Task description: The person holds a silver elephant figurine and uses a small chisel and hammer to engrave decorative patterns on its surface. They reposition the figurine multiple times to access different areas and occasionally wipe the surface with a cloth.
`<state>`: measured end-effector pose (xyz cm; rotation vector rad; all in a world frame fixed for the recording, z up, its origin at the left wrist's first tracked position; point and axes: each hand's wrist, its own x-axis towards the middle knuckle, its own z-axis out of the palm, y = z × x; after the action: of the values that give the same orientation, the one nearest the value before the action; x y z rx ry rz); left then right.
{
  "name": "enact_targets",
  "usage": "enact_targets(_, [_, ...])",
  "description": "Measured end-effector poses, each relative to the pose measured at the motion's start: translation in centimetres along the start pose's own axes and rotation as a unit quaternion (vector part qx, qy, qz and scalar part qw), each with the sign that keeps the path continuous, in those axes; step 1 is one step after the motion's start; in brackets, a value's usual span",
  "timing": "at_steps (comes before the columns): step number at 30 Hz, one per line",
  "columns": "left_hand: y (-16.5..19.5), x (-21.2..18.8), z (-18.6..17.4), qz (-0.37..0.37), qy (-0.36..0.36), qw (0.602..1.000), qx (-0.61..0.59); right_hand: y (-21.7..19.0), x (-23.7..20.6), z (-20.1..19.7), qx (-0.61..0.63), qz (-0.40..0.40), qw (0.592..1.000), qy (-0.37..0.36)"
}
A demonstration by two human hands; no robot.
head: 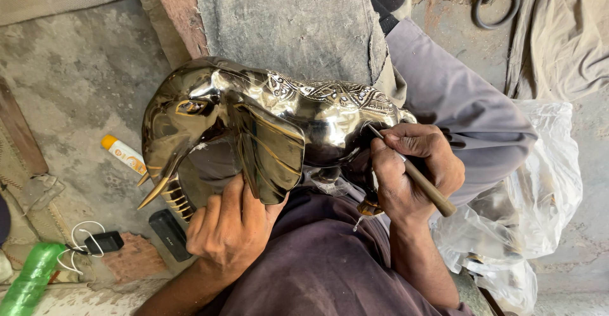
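Two bare hands worked on a shiny metal elephant [279, 116] that lay across the person's lap, its head and gold-tipped tusks [157, 189] pointing toward the left of the view and its patterned back turned away from the person. The left hand [229, 227] cupped the figure from below, just under the big flared ear [269, 151], with its fingers [212, 211] curled up against the underside and the thumb pressed to the ear's lower edge, so that hand was closed on the elephant. The right hand [415, 167] gripped a slim tool with a brownish handle [412, 173], fingers wrapped tightly around it like a pen, and the tool's thin tip touched the elephant's rear flank near the engraved band. A dark cloth covered the person's near thigh, while a grey trouser leg [457, 94] stretched away behind the figure. On the rough concrete floor [76, 75] to the left lay a small white tube with an orange cap [122, 154], a black rectangular block [169, 235], a small black charger with white cable [95, 243] and a green plastic bottle [28, 281]. A crumpled clear plastic bag [539, 189] sat beside the right forearm, and a metal ring [497, 2] lay on the ground farther off.
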<state>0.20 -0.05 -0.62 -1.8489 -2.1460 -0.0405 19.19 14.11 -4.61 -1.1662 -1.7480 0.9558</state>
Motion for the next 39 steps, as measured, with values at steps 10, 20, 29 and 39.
enact_targets(10, [0.0, 0.0, -0.1, -0.002, -0.003, 1.0, -0.001, -0.1, -1.0, 0.8, -0.001, 0.035, 0.997, 0.068])
enact_targets(20, [0.0, -0.5, 0.3, 0.002, 0.011, 1.0, 0.0, 0.4, -0.2, -0.2, -0.02, 0.004, 1.0, 0.016])
enact_targets(29, [0.0, -0.7, 0.3, 0.0, 0.001, 1.0, 0.002, 1.2, 1.0, -1.2, 0.003, -0.042, 0.998, -0.037])
enact_targets(39, [0.1, -0.5, 0.2, 0.0, -0.004, 1.0, 0.004, 2.0, 2.3, -2.1, 0.039, -0.08, 0.991, -0.097])
